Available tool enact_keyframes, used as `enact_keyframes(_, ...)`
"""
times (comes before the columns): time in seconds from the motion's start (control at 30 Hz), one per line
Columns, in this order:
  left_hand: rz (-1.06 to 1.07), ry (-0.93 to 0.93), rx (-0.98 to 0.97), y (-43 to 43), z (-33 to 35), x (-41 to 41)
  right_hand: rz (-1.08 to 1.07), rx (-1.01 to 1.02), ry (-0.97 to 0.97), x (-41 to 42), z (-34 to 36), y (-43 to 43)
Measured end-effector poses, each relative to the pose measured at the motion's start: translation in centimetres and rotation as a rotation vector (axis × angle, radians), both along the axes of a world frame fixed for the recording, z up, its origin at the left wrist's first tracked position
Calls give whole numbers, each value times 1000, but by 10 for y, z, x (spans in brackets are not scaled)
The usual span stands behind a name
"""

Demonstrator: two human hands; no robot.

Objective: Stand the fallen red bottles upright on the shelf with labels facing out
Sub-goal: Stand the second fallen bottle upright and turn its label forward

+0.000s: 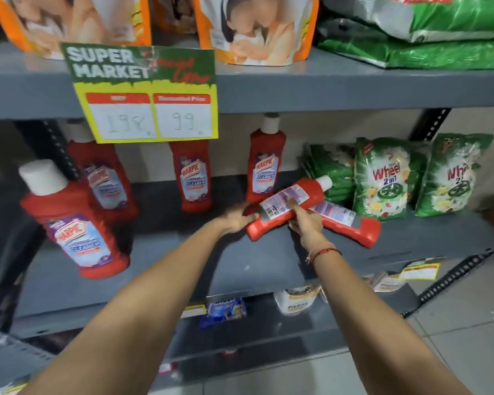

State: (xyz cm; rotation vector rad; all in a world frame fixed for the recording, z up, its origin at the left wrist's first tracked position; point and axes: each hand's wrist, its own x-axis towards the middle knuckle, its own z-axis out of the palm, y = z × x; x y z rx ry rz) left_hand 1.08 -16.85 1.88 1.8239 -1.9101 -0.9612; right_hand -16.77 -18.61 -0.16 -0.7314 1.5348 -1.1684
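A red bottle with a white cap [285,208] is tilted above the grey shelf [257,263], cap up and to the right, its back label with a barcode towards me. My left hand [237,218] grips its base end. My right hand [304,220] clasps its middle from below, thumb on the label. Behind it a second red bottle [351,223] lies flat on the shelf, base towards the right. Several red bottles stand upright with front labels out: one at the front left [72,223], one behind it [103,181], one in the middle [193,178], one beside the hands [265,163].
Green detergent bags [382,178] stand at the right of the shelf, close to the held bottle's cap. A yellow-green price sign [146,92] hangs from the shelf above. Lower shelves hold small packets [226,310]. Tiled floor lies at the lower right.
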Motion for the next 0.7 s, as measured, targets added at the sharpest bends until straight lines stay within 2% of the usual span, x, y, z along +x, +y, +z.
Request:
enact_keyframes(0.1,-38,50,98,-15,-5,-3,-28,-4,-123,5,2,-9)
enact_keyframes(0.23,-54,155,117,-16,-3,2,-40,-43,-260,7,-1,-2)
enact_keyframes(0.37,-7,171,68,-4,-6,16,26,-123,-278,6,1,12)
enact_keyframes(0.5,18,265,-5,18,-7,33,154,-243,-264,16,13,29)
enact_keyframes(0.7,110,418,-106,60,7,73,447,-443,-166,60,34,46)
